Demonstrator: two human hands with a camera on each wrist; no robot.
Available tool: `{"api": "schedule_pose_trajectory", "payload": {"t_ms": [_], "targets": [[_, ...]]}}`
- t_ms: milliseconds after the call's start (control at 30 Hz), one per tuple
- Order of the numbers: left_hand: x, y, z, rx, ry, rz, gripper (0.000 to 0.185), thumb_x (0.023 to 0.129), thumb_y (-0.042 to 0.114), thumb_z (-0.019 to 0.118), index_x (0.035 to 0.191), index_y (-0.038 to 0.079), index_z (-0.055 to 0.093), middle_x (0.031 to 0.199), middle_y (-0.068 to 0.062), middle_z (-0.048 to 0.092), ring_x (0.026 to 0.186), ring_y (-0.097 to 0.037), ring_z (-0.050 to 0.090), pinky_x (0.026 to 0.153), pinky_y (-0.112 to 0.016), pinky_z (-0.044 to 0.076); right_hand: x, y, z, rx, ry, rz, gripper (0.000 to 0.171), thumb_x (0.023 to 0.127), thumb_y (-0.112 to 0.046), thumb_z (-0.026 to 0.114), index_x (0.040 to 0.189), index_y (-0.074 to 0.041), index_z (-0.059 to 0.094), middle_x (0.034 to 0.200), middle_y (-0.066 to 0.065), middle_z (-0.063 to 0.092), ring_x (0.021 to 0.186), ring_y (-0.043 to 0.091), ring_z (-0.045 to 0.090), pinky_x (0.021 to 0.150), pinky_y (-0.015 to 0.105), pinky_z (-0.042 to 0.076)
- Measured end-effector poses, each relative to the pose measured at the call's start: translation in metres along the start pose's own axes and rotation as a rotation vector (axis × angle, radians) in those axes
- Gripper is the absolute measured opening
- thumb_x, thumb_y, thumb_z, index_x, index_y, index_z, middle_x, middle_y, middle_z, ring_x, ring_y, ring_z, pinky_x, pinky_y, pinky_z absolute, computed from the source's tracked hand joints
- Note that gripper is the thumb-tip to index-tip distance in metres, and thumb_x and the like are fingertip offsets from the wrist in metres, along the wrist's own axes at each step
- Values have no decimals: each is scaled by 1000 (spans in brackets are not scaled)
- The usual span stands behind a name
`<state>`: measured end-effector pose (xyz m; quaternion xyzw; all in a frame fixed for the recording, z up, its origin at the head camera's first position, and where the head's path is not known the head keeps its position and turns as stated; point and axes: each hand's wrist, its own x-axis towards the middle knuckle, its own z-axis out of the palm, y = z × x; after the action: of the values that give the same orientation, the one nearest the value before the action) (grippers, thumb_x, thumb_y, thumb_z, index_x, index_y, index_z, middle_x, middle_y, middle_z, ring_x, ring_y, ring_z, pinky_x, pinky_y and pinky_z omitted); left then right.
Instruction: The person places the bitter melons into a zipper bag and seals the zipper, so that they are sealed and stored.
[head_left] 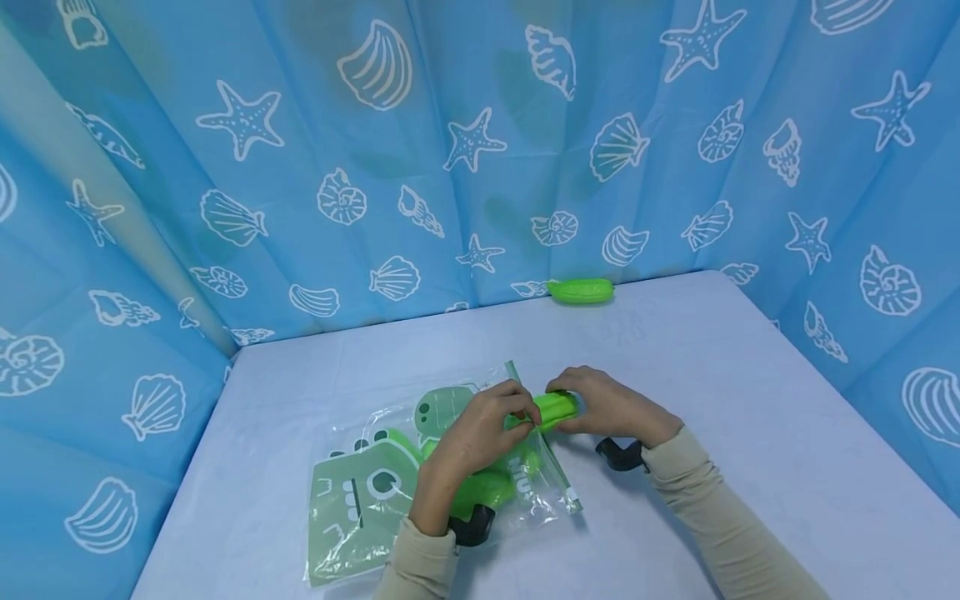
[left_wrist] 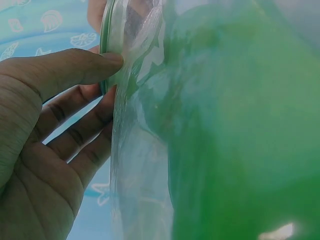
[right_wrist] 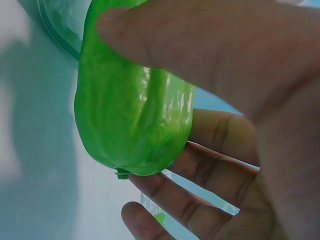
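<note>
My left hand [head_left: 483, 429] pinches the zip edge of a clear plastic bag [head_left: 352, 550] printed with green cartoon faces. In the left wrist view, thumb and fingers [left_wrist: 75, 67] grip that green-edged rim while the other fingers lie behind it. My right hand [head_left: 613, 408] holds a glossy, ribbed green toy vegetable [right_wrist: 132, 115] at the bag's mouth, with a small stem nub at its near end. Its other end is hidden by the bag edge and left hand in the head view. More green pieces [head_left: 480, 492] lie inside the bag.
Another long green toy vegetable [head_left: 581, 291] lies at the back edge of the white-covered table [head_left: 712, 358]. A blue curtain [head_left: 465, 208] with white shells and starfish hangs behind and at both sides. Black wrist mounts [head_left: 621, 454] stick out below both wrists.
</note>
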<state>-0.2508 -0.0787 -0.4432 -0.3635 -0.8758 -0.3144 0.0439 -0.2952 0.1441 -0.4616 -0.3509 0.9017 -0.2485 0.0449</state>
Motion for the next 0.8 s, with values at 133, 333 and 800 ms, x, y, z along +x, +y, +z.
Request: {"api": "schedule_pose_trajectory", "payload": {"t_ms": [133,333,800], "targets": [[0,1,0,4,-1,-2,6,84,10,66,88,13,68,95,5,55,85,-8,58,75,-18,48,1,-3,2,9,-13,-7,43,76,-31,75,113,-16,60,102,-7,56,88,10,49,74,30,44],[0,1,0,-2,-4,-7,6,84,10,66,88,14,68,95,6,55,84,-8,58,75,-17,48,2,-7,4,28,-31,10,44,76,-33,74,114,-15,60,106,-6,57,93,11,50,77,31,45],[0,1,3,-4,7,9,6,84,9,66,87,14,67,96,6,56,85,-8,57,74,-19,48,4,-12,11,39,-21,14,43,77,-36,73,115,-19,61,109,-8,56,100,10,50,85,32,46]]}}
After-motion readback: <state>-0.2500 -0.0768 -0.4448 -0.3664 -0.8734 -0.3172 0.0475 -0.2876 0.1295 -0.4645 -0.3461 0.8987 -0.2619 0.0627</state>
